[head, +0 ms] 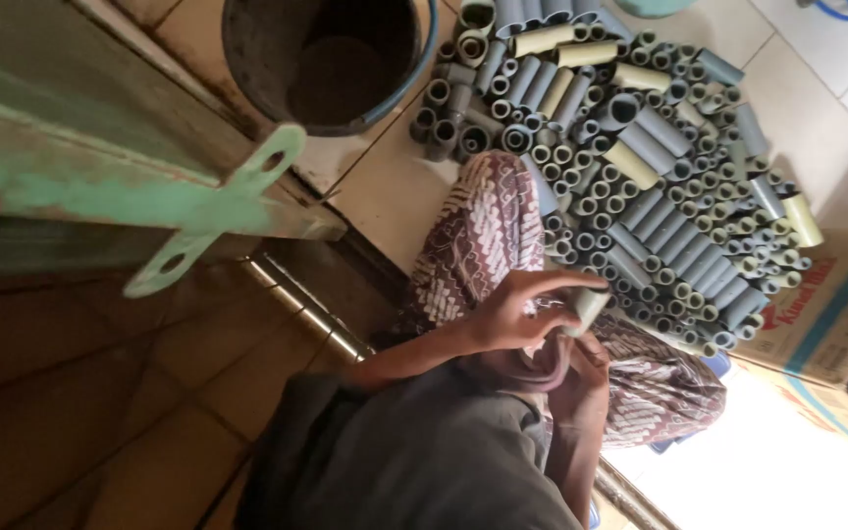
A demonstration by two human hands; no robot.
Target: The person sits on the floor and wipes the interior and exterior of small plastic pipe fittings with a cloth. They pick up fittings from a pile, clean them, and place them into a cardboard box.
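Pipe offcut (586, 306), short and pale, sits pinched in the grip of the left hand (514, 312), fingers pressed around it above the lap. The right hand (581, 368) is curled below it, touching its lower end; whether it clasps anything I cannot tell. To handle it well, it seems best to keep the piece steady over the patterned cloth (483, 240), near the heap of grey pipe pieces (640, 167) on the tiled floor (385, 186), with the bucket (321, 59) beyond.

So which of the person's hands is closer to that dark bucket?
The left hand. It holds a pale pipe piece over the lap, below and right of the bucket in the picture; the right hand sits just beneath it, farther away.
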